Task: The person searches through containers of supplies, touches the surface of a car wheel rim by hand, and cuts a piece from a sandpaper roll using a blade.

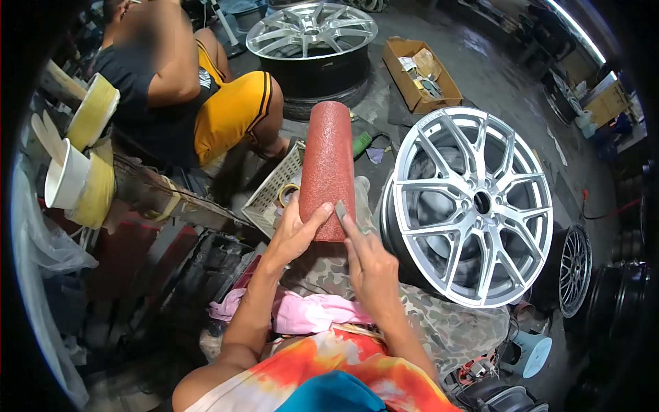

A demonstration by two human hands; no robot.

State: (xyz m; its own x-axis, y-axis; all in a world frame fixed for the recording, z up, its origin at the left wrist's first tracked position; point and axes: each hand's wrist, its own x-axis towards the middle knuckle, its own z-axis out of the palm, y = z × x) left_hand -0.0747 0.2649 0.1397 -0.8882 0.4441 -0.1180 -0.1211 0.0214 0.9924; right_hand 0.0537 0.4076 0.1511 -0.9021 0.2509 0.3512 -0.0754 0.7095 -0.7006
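A reddish sandpaper roll (327, 165) stands nearly upright in front of me, above my camouflage-covered lap. My left hand (296, 230) grips its lower left side, thumb across the front and the other fingers partly hidden behind. In my right hand (371, 264) is a small flat grey blade-like piece (340, 210); its tip touches or lies very near the roll's lower right face. I cannot make out exactly what kind of tool it is. A silver multi-spoke wheel rim (473, 206) leans to the right of my right hand.
At left, a person in yellow shorts (233, 123) sits close by. Beyond the roll are another rim (312, 34) on a tire and a cardboard box (419, 75). A plastic basket (264, 199) holds a tape roll. A white cup (65, 175) with wooden sticks is at left.
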